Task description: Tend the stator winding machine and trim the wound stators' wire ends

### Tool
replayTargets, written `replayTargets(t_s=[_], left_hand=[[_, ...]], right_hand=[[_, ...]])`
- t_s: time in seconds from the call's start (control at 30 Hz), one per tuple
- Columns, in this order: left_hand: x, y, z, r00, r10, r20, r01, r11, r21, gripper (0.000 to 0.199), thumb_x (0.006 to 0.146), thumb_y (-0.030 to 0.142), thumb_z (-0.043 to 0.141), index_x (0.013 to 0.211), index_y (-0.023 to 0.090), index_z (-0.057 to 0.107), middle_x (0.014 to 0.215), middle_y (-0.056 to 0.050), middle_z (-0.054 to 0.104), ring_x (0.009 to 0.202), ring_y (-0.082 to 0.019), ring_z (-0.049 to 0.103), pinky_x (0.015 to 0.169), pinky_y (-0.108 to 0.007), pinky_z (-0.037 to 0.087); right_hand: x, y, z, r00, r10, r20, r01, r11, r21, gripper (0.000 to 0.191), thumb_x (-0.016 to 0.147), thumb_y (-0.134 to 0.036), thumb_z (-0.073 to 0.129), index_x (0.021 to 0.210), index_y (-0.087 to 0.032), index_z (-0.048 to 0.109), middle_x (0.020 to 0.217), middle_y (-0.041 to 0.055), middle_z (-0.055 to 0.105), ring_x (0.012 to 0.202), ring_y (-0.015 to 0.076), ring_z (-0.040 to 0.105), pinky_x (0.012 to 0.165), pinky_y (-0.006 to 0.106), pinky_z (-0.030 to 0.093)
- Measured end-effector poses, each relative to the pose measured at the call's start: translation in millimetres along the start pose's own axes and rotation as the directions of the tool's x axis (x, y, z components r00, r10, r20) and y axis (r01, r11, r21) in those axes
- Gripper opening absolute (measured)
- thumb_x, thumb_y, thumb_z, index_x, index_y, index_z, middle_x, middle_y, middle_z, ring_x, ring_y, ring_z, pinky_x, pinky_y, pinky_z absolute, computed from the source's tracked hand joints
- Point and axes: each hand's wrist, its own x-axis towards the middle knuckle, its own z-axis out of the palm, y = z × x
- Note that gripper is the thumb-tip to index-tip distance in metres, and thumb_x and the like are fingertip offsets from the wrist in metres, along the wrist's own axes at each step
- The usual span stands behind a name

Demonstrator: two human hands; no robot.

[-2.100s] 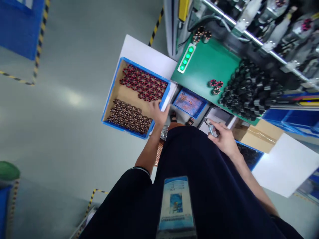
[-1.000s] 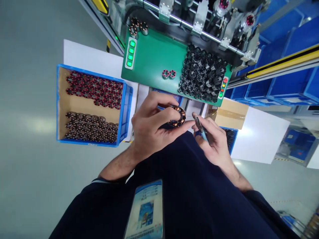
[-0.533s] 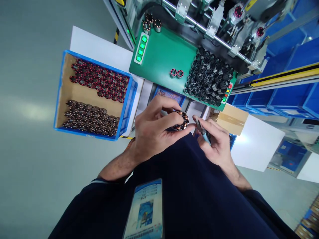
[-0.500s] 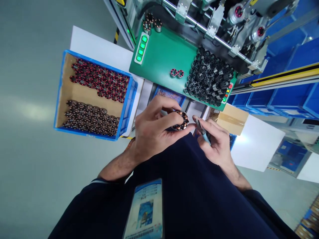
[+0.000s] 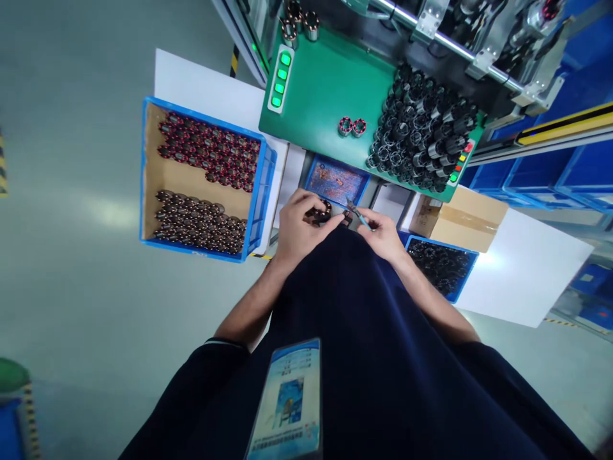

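Observation:
Low in front of my body, my left hand (image 5: 299,229) grips a copper-wound motor stator (image 5: 324,209) between thumb and fingers. Part of the stator is hidden behind the fingers. To its right, my right hand (image 5: 384,237) is closed on small wire cutters (image 5: 360,214) with light blue handles. Their jaws point up and to the left, apart from the stator. Just beyond both hands lies a shallow blue tray (image 5: 363,193) strewn with small reddish and bluish scraps.
A green work surface (image 5: 325,76) carries two red-wound stators (image 5: 352,127), many black-and-silver parts (image 5: 421,128) and copper stators (image 5: 311,27). A blue crate (image 5: 142,172) of stators stands left. At right are a cardboard box (image 5: 469,220) and a blue bin (image 5: 463,276) of dark parts.
Both hands have moved lower and farther from the camera, and appear smaller. The cutters now show more fully, and the scrap tray is uncovered. The view has shifted.

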Motion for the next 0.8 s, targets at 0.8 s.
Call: replayTargets(t_s=[0.8], left_hand=[[11.8, 98.7, 6.3, 0.946, -0.085, 0.312, 0.303, 0.566, -0.767, 0.044, 0.091, 0.069, 0.099, 0.104, 0.029, 0.086, 0.1, 0.002, 0.081, 0.08, -0.014, 0.079, 0.065, -0.022, 0.07]], right_hand=[[-63.0, -83.4, -49.8, 0.781, -0.542, -0.309, 0.372, 0.802, -0.467, 0.046, 0.104, -0.041, 0.084, 0.15, -0.038, 0.085, 0.099, 0.0054, 0.062, 0.089, 0.023, 0.067, 0.089, 0.045, 0.067]])
